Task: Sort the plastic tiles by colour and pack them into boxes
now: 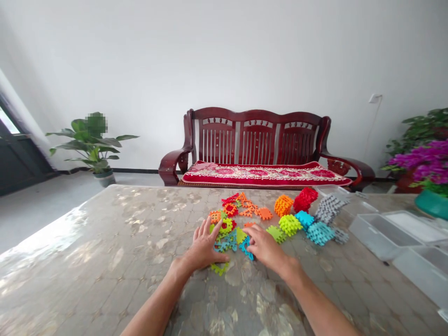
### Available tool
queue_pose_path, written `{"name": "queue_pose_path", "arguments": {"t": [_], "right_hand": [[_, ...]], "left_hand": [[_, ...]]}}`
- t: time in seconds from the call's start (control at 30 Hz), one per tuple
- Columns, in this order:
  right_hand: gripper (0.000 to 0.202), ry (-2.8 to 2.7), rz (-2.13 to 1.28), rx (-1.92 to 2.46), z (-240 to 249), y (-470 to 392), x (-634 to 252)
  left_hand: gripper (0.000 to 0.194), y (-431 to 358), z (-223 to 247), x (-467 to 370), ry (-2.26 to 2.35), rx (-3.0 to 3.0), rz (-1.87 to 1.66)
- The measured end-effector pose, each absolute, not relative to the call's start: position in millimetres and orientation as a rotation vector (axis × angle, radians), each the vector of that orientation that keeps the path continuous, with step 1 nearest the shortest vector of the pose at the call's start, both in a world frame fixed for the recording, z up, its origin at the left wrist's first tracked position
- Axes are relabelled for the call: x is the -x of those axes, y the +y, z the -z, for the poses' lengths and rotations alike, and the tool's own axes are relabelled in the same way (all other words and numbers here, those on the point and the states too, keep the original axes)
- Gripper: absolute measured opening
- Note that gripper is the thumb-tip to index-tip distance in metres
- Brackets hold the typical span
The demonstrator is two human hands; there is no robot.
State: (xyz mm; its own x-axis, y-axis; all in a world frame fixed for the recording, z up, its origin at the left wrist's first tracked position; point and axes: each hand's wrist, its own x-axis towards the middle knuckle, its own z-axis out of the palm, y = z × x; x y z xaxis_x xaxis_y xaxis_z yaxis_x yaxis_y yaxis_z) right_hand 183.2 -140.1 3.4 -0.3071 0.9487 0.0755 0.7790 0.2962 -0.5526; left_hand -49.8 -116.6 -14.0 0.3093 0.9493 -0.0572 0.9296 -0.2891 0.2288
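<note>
My left hand (204, 246) lies over the left side of a loose pile of coloured interlocking foam-like tiles, its fingers spread and the thumb stretched out. An orange tile (214, 216) and a lime-green tile (227, 226) are by its fingertips, and another green tile (220, 269) shows below the thumb. My right hand (265, 246) is closed, with bent fingers at a blue openwork tile (246, 249) on the right edge of the pile. Light-blue tiles (227, 241) lie between the hands. Red and orange tiles (248, 207) are scattered behind them.
Right of the pile are stacked tiles: orange (283, 204), red (305, 199), lime (290, 225), blue (320, 233) and grey (331, 207). Clear plastic boxes (385, 229) stand at the table's right. A wooden bench (257, 140) is behind the patterned tablecloth (122, 261).
</note>
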Motion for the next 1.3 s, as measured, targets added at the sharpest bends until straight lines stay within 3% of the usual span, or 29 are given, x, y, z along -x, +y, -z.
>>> {"name": "queue_pose_path", "arguments": {"t": [0.17, 0.3, 0.57, 0.67, 0.8, 0.93, 1.3], "right_hand": [[0.042, -2.063, -0.308, 1.593, 8, -131, -188], [0.044, -2.155, -0.087, 1.761, 5, -125, -192], [0.05, -2.344, -0.108, 1.786, -4, -108, -192], [0.055, -2.371, -0.094, 1.745, -6, -106, -196], [0.042, -2.208, 0.036, 1.938, -9, -110, -189], [0.042, -2.119, 0.111, 2.101, -9, -110, -177], [0.04, -1.988, 0.23, 2.067, -23, -98, -197]], "left_hand": [[0.09, -116, 20, 37, 1.948, -2.334, -0.282], [0.081, -117, 18, 25, 2.046, -2.273, -0.304], [0.055, -95, 11, 38, 2.228, -1.886, -0.587], [0.053, -92, 14, 57, 2.334, -1.767, -0.653], [0.049, -91, 22, 73, 2.343, -1.855, -0.748], [0.046, -90, 22, 72, 2.304, -1.861, -0.774], [0.045, -88, 22, 70, 2.281, -1.852, -0.766]]}}
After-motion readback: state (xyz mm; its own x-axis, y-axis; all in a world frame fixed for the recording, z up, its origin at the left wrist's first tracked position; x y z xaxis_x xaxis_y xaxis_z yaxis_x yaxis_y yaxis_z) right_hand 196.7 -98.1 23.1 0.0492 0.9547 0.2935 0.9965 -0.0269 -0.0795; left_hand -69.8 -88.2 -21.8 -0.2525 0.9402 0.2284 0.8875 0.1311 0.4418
